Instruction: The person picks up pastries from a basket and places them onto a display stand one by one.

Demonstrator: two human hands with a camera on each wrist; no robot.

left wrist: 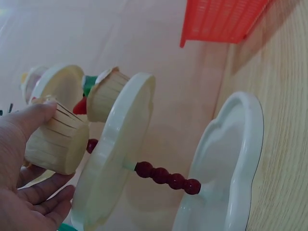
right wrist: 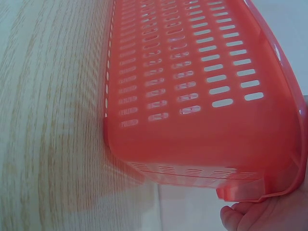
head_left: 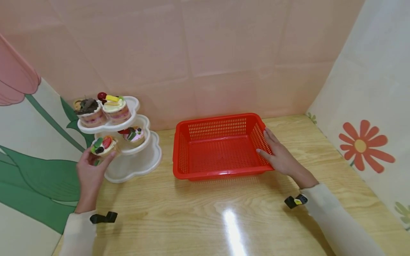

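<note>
On the left, my left hand point(head_left: 91, 170) holds a cupcake point(head_left: 104, 145) between thumb and fingers, at the front edge of the middle tier of a white three-tier stand point(head_left: 150, 156). Its topping shows strawberry, green and dark pieces; the left wrist view shows its pale pleated cup point(left wrist: 57, 139). Another cupcake point(head_left: 136, 137) sits on that tier. Two layered dessert cups, one chocolate-topped point(head_left: 91, 112) and one with a cherry and yellow piece point(head_left: 116, 108), stand on the top tier. My right hand point(head_left: 282, 156) grips the right rim of a red basket point(head_left: 221, 174), thumb over the edge.
The basket, with slotted walls, stands on the wooden table point(head_left: 179, 213) right of the stand. A pink backdrop point(head_left: 224, 53) rises behind both. Flower-printed panels stand at the left and at the right point(head_left: 336, 106).
</note>
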